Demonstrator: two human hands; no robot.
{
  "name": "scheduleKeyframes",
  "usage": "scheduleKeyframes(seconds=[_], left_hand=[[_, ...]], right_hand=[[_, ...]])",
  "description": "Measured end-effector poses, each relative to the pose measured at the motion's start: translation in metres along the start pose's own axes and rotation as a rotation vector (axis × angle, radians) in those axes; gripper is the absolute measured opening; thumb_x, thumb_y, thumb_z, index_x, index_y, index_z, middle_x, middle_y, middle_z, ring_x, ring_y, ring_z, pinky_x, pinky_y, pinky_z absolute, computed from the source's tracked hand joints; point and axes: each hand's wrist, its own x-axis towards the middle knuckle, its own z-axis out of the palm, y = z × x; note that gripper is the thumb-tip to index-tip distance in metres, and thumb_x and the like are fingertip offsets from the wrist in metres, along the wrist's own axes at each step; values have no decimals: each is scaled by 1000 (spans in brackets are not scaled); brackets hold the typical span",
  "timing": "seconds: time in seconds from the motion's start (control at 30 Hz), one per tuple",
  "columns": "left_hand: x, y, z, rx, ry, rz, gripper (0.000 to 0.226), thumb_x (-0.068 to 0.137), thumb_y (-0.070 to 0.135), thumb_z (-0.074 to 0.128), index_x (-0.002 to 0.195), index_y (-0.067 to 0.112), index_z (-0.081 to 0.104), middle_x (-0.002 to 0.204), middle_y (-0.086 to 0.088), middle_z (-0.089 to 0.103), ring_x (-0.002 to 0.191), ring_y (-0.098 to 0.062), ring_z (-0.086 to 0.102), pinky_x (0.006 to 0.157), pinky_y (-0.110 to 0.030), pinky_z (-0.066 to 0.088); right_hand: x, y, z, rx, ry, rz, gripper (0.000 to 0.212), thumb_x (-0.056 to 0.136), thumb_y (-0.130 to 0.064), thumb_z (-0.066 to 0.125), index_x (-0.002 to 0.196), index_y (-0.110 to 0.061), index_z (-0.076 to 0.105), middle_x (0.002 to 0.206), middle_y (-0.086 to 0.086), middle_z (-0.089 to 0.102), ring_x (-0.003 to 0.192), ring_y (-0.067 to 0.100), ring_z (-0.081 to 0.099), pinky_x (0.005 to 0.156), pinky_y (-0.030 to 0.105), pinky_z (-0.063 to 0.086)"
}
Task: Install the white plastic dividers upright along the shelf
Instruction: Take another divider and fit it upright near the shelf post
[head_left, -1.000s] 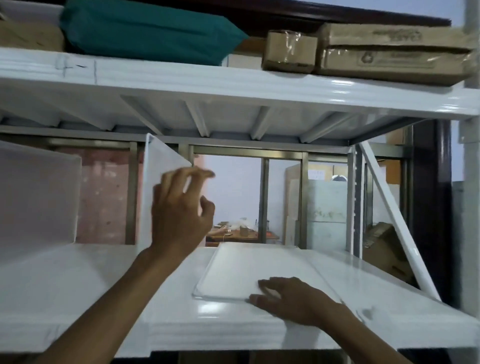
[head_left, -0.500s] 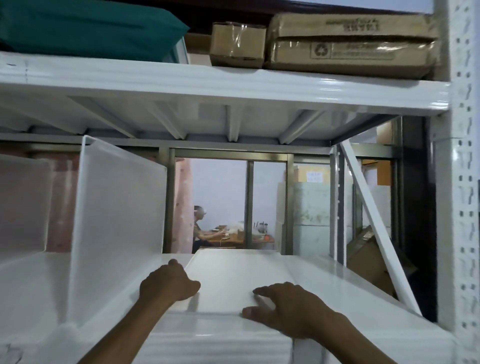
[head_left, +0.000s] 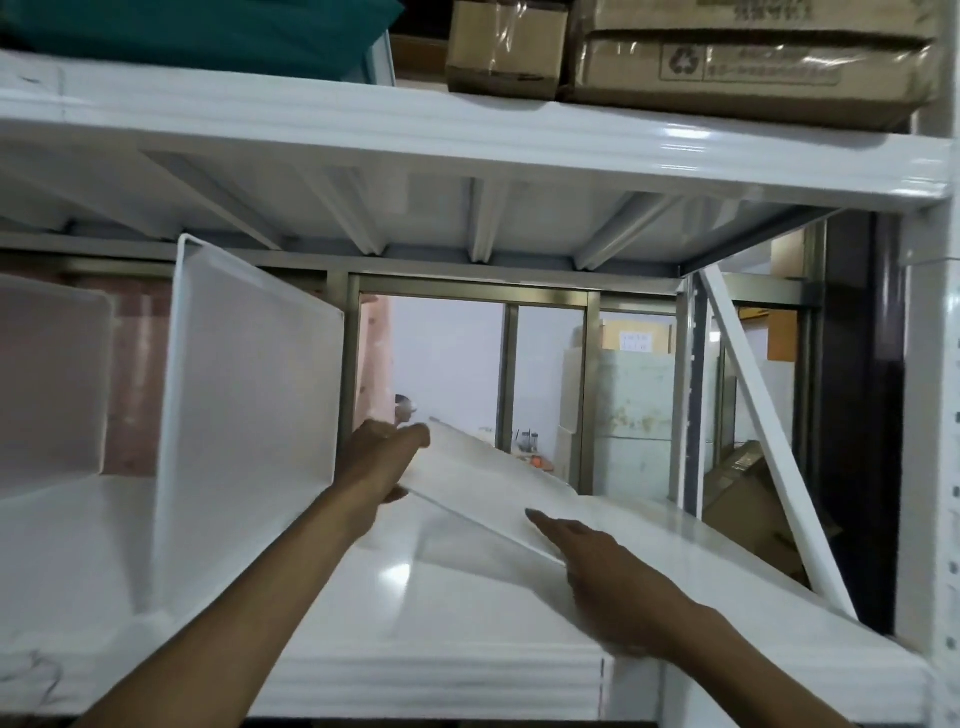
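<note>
- Two white dividers (head_left: 249, 395) stand upright at the shelf's (head_left: 467, 623) left, already spaced into bays.
- The left hand (head_left: 382, 457) has its grip clamped on the far edge of a third divider (head_left: 488, 493), tilting it up.
- The right hand (head_left: 608, 577) lies flat on the near edge, fingers apart, likely to pivot it.

Flat divider (head_left: 488, 493) now tilted up off shelf (head_left: 467, 597), left edge raised by left hand (head_left: 382, 457).

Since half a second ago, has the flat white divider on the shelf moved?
Yes. The divider lay flat on the shelf; now its left edge is lifted off it, held by the left hand.
</note>
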Motion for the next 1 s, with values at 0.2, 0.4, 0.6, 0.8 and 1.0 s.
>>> scheduleKeyframes(seconds=[0.2, 0.4, 0.6, 0.8, 1.0], left_hand=[[-11, 57, 43, -40, -168, 441, 51, 88, 31, 73, 132, 39, 48, 130, 2, 49, 106, -18, 56, 83, -33, 58], [-20, 93, 90, -74, -357, 585, 100, 80, 19, 81, 149, 50, 15, 161, 10, 18, 125, -32, 50, 76, -39, 63], [-37, 112, 115, -119, -430, 668, 90, 80, 9, 76, 147, 45, 27, 147, 12, 28, 111, -33, 56, 71, -47, 64], [-59, 119, 140, -93, -443, 667, 85, 81, 4, 72, 145, 44, 34, 141, 6, 33, 96, -25, 64, 68, -42, 65], [-74, 126, 158, -35, -435, 662, 84, 80, 2, 67, 146, 44, 35, 150, 8, 32, 89, -17, 66, 65, -38, 63]], right_hand=[[8, 4, -20, 238, 247, -51, 73, 89, 5, 36, 149, -34, 22, 149, -2, 39, 130, 17, 42, 107, 26, 32], [-3, -1, -52, 398, 345, -51, 69, 93, 3, 41, 148, -34, 20, 149, -3, 38, 135, 19, 36, 110, 34, 27], [-14, 9, -60, 520, 383, -21, 75, 88, 1, 37, 150, -36, 18, 148, -5, 37, 135, 16, 34, 106, 29, 29], [-28, 22, -64, 631, 335, -81, 86, 84, 12, 39, 150, -37, 10, 157, -13, 15, 143, 10, 14, 112, 30, 15], [-27, 37, -60, 680, 306, -109, 93, 83, 14, 38, 150, -40, 3, 158, -17, 10, 144, 7, 7, 108, 21, 12]])
